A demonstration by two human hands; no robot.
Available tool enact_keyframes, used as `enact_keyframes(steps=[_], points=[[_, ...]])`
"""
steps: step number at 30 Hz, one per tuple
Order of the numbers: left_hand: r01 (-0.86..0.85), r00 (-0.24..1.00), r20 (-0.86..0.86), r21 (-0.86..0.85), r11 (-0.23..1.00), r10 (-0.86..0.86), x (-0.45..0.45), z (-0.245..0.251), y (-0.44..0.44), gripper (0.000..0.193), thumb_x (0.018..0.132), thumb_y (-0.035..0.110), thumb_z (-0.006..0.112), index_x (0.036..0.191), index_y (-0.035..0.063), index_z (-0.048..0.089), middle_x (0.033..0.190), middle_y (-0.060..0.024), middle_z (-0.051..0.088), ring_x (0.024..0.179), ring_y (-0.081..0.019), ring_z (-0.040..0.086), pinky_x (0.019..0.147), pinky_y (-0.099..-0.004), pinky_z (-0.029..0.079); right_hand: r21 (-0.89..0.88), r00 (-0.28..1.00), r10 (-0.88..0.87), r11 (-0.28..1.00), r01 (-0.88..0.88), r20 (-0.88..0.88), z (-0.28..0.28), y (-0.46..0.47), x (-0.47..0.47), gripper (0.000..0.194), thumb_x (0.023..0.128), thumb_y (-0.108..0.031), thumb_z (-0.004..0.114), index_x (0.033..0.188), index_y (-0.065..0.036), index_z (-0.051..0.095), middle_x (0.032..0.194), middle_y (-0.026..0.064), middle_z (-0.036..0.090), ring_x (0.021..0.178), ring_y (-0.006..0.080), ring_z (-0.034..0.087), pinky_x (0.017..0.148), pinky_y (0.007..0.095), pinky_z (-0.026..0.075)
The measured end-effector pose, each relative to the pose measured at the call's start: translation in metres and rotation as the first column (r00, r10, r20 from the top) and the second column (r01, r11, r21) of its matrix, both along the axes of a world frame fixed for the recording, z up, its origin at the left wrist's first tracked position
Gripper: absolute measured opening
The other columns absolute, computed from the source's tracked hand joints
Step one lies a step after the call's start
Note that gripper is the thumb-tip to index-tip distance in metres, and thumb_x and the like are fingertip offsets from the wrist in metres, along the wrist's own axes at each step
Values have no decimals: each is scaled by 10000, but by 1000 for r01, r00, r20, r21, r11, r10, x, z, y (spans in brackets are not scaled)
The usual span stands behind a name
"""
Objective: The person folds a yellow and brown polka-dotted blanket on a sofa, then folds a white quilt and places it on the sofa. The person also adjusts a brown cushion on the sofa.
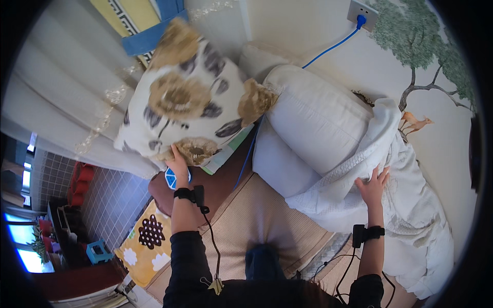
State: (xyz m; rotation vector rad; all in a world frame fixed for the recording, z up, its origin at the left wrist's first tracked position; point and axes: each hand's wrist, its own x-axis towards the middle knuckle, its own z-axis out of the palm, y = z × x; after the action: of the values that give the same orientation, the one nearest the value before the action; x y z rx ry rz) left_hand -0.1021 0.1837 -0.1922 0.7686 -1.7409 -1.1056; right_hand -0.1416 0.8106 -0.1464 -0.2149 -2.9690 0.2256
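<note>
My left hand (178, 163) grips the lower edge of a cream cushion (185, 96) printed with brown flowers and grey leaves. The cushion is tilted and slightly blurred, and my fingers behind it are hidden. My right hand (373, 186) rests with spread fingers on a rumpled white blanket (412, 215). Between the hands, a pale bolster-like cushion (316, 111) lies against a second pale cushion (281, 161). The blanket overlaps both at their right side. A black strap with a small device circles each wrist.
A woven mat (231, 223) covers the seat before me, beside a brown padded surface (165, 196). A blue cable (331, 48) runs from a wall socket (362, 15) behind the cushions. Sheer curtains (57, 88) hang at the left. A yellow patterned cloth (144, 246) lies at lower left.
</note>
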Motion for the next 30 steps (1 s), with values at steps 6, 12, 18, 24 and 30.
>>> enact_keyframes(steps=[6, 12, 18, 24, 30], points=[[-352, 929, -41, 203, 914, 368, -7, -70, 8, 354, 902, 154, 544, 1137, -109, 515, 1180, -205, 559, 1005, -300, 541, 873, -354, 418, 30, 1000, -5, 1000, 5, -3, -7, 1, -4, 881, 638, -349, 733, 1336, 5, 330, 1439, 318, 70, 1286, 546, 129, 1023, 569, 248], [-315, 948, -12, 94, 944, 318, 9, -70, 23, 302, 913, 122, 510, 1098, -115, 532, 1126, -203, 580, 969, -283, 554, 874, -352, 419, 113, 999, 15, 994, -11, -33, -12, 0, -5, 838, 653, -297, 711, 1319, 36, 327, 1435, 321, 77, 1276, 551, 141, 1022, 572, 248], [102, 980, 176, -24, 995, -96, 63, -69, 41, 276, 911, 121, 503, 1092, -81, 553, 1127, -184, 577, 1009, -272, 534, 904, -372, 402, 134, 998, 30, 991, -22, -60, -15, 1, -7, 806, 662, -278, 695, 1313, 32, 336, 1429, 323, 92, 1265, 558, 150, 1014, 579, 252], [-208, 959, -185, 62, 976, 216, -25, -49, 33, 351, 892, 124, 554, 1138, -111, 466, 1177, -191, 530, 998, -246, 513, 889, -347, 400, 118, 995, 47, 992, -37, -82, -14, 2, -7, 737, 662, -304, 709, 1242, 40, 412, 1421, 329, 116, 1254, 564, 171, 992, 598, 263], [-272, 895, 335, -109, 956, 293, -38, -95, 9, 403, 865, 191, 602, 1147, -82, 514, 1217, -234, 521, 1121, -365, 486, 986, -392, 345, 119, 998, 35, 993, -28, -55, -12, 0, -7, 795, 632, -386, 721, 1246, 27, 431, 1409, 341, 143, 1259, 559, 175, 968, 605, 292]])
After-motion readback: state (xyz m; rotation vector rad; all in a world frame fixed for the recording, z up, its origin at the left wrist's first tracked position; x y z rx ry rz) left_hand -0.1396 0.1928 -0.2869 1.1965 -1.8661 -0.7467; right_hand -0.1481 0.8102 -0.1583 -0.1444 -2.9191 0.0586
